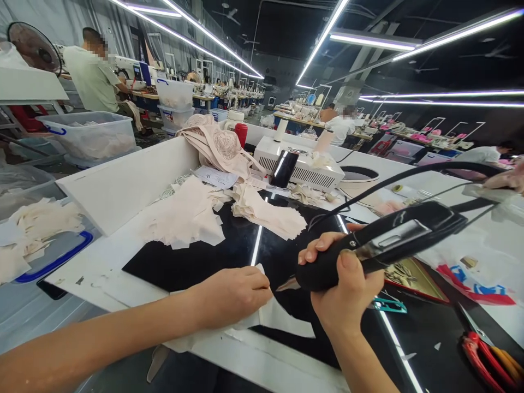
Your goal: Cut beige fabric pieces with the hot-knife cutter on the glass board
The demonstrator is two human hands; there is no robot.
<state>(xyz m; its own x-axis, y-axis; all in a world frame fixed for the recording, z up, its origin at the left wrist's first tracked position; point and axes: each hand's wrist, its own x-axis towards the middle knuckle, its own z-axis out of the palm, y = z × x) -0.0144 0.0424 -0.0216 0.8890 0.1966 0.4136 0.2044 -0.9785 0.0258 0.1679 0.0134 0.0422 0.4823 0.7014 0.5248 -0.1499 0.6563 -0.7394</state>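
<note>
At the glossy bench (172, 265), your left fingers (258, 281) pinch white cloth (280, 316), prob floppy, grab edges; right fingers (326, 240) wrap chunky black tool (428, 218).

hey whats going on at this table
A person's right grip is closed around a black corded handheld tool, held above the black work surface. Their left grip pinches a thin pale piece near the table's front edge. Two loose piles of pale fabric, one on the left and one near the middle, lie beyond the hands.
</note>
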